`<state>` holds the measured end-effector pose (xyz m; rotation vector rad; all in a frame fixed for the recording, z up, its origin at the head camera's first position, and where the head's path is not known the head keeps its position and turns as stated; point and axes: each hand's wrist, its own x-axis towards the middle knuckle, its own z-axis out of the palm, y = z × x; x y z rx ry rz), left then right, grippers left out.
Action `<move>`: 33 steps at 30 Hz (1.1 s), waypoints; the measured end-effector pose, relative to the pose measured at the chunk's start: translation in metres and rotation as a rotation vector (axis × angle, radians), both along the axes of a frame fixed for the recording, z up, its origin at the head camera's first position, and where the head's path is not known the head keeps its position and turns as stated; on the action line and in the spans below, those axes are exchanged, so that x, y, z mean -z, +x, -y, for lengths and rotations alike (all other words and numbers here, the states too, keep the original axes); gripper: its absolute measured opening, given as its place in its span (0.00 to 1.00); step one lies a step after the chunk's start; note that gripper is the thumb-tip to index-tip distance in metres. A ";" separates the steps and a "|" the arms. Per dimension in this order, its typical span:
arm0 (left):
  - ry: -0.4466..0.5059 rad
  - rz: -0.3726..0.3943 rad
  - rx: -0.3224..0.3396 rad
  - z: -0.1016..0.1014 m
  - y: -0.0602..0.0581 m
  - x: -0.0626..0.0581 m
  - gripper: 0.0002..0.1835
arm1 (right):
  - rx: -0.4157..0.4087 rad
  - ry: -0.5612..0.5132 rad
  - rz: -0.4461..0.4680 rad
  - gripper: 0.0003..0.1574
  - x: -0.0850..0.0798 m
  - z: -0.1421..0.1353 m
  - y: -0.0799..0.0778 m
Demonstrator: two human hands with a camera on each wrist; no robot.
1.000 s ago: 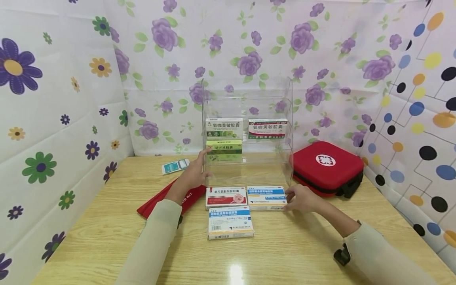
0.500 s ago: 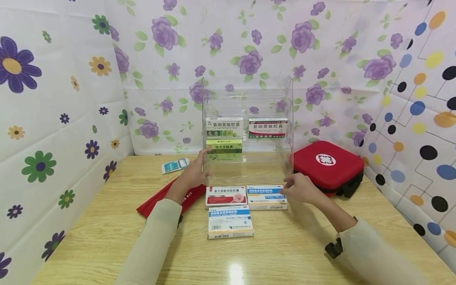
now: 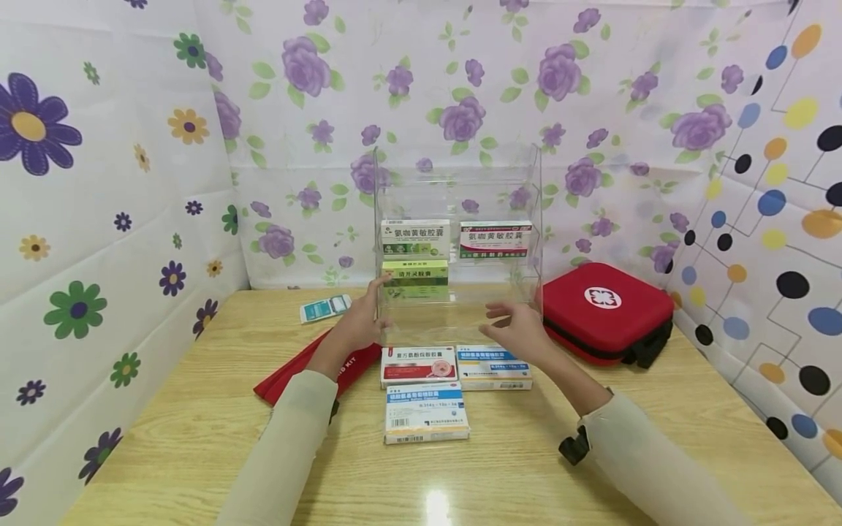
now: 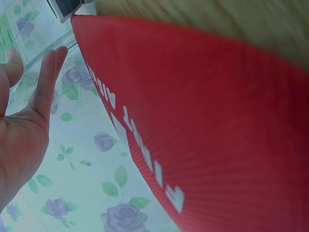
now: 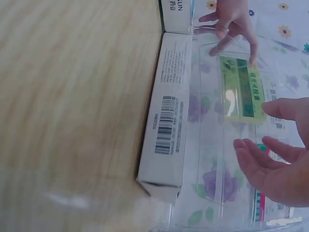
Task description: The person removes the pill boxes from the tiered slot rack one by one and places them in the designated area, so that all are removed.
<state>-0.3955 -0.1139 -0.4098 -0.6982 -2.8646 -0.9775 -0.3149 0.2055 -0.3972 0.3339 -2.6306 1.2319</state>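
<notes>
My left hand (image 3: 357, 324) rests at the left side of a clear acrylic display rack (image 3: 460, 294), its fingers mostly extended against the side panel. My right hand (image 3: 522, 332), holding nothing, hovers before the rack's lowest tier with fingers and thumb apart. Below it lies a blue-and-white medicine box (image 3: 495, 371), partly covered by the hand. Beside that lie a red-and-white medicine box (image 3: 418, 367) and, nearer me, another blue-and-white box (image 3: 426, 413). The rack carries a yellow-green medicine box (image 3: 416, 277), a white-and-green one (image 3: 414, 239) and a red, white and green one (image 3: 495, 239).
A red first-aid case (image 3: 601, 310) stands right of the rack. Under my left forearm is a flat red pouch (image 3: 358, 365) with white lettering. A small teal-and-white packet (image 3: 325, 309) lies at the back left of the wooden table (image 3: 500, 475). Patterned cloths hang around three sides.
My right hand has left the right end of the blue-and-white box, rising and moving left to the rack's front. The boxes have stayed put, and my left hand keeps its place.
</notes>
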 end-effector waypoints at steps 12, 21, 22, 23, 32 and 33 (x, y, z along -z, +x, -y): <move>-0.001 -0.008 0.008 0.000 0.001 0.001 0.49 | 0.031 -0.010 -0.074 0.32 -0.008 0.023 -0.023; 0.023 -0.007 0.006 0.000 0.001 0.001 0.49 | -0.012 -0.057 -0.210 0.32 -0.009 0.051 -0.050; 0.023 -0.011 0.008 0.001 0.000 0.001 0.50 | -0.013 -0.060 -0.216 0.33 -0.010 0.054 -0.052; 0.022 -0.015 0.011 0.001 0.000 0.001 0.50 | -0.008 -0.055 -0.221 0.34 -0.010 0.057 -0.054; 0.032 -0.018 0.007 0.001 -0.002 0.002 0.50 | 0.030 -0.081 -0.197 0.38 -0.017 0.071 -0.072; 0.033 -0.012 0.005 0.001 -0.002 0.002 0.50 | 0.031 -0.082 -0.193 0.38 -0.018 0.071 -0.074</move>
